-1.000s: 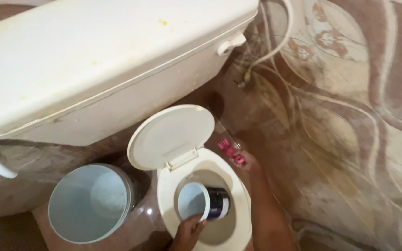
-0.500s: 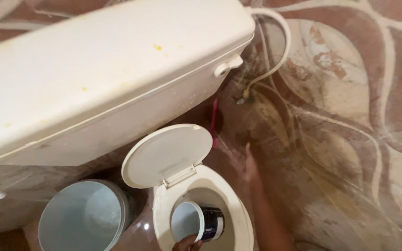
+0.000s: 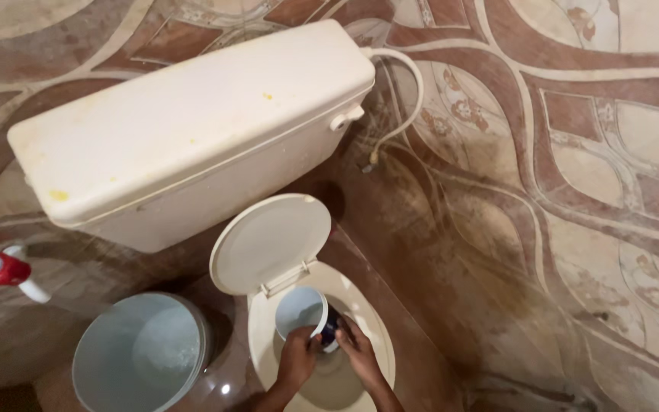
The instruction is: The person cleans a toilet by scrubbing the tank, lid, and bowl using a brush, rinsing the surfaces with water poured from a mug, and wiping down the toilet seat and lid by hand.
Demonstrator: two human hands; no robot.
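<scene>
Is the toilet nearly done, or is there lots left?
Done: the lid is up. In hand: both hands, left hand and right hand, hold a tub tipped over the bowl. Left: yellow spots mark the tank, and the wall looks stained.

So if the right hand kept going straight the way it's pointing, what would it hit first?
The right hand points up and left at the mug held over the toilet bowl, and already seems to touch it. Beyond it stands the raised lid; depth is unclear.
</scene>
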